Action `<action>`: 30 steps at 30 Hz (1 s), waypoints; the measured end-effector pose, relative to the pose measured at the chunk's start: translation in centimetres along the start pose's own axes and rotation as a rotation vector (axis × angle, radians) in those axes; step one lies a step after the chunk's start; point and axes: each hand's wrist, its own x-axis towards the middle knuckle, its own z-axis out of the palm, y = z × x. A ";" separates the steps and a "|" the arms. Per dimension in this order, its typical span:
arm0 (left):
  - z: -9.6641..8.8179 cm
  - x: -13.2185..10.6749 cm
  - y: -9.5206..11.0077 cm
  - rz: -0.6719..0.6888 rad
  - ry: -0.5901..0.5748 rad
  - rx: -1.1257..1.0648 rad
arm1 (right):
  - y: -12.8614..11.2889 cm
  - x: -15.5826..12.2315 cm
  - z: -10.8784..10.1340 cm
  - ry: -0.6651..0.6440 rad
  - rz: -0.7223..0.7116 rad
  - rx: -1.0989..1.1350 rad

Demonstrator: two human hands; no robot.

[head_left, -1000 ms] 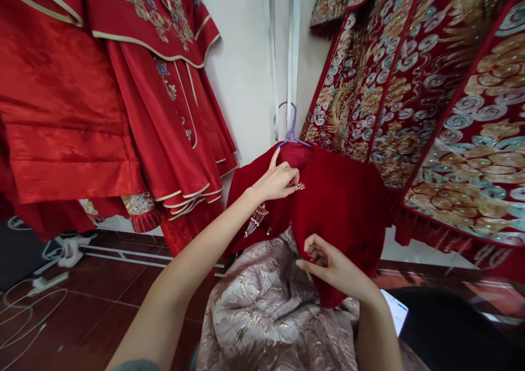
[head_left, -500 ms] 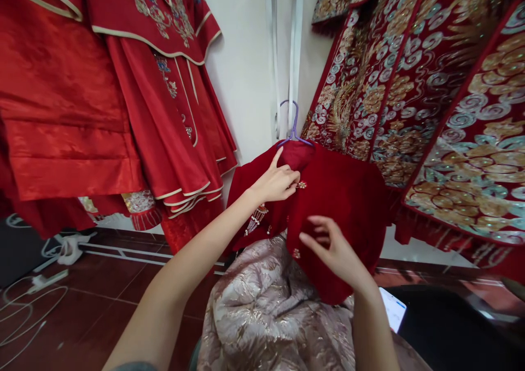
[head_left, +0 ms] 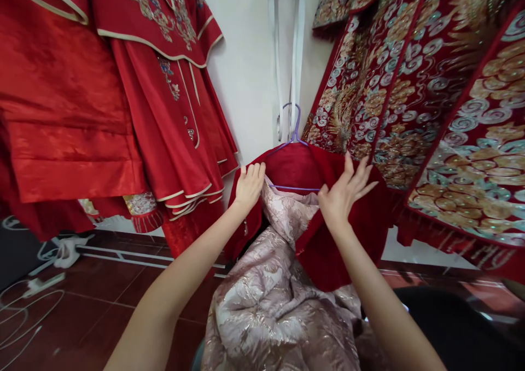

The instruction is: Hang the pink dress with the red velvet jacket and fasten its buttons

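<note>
A dark red velvet jacket [head_left: 367, 218] hangs on a purple hanger [head_left: 296, 123], its front drawn apart. My left hand [head_left: 249, 186] has its fingers curled over the jacket's left front edge. At the opposite edge, my right hand [head_left: 343, 196] presses the flap outward, thumb against the cloth and fingers spread. Between the flaps appears the pale pink top of a brocade garment [head_left: 289, 209] below the hanger's bar. Its shiny, crumpled skirt [head_left: 266, 300] spreads toward me.
Plain red garments [head_left: 69, 103] hang at left, and heavily embroidered red ones [head_left: 455, 125] at right. White straps [head_left: 294, 48] run down the wall above the hanger. White cables [head_left: 24, 311] lie on the tiled floor near a metal rack bar [head_left: 131, 256]. A black surface [head_left: 447, 322] is at lower right.
My left hand moved left onto the jacket's edge, and my right hand rose to the other edge. The front flaps parted, showing the hanger bar and pink brocade inside.
</note>
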 end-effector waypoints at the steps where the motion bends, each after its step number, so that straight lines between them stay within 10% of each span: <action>1: 0.1 -0.1 -0.2 -0.024 -0.003 0.000 | 0.7 0.2 -0.5 -0.013 -0.004 -0.009; 18: -1.0 -0.1 -5.5 -0.162 0.121 -0.087 | 8.7 4.6 -5.9 -0.257 -0.217 0.062; 30: -0.7 2.1 -8.0 -0.336 -0.133 -0.419 | 11.4 11.6 -6.4 -0.632 0.380 0.305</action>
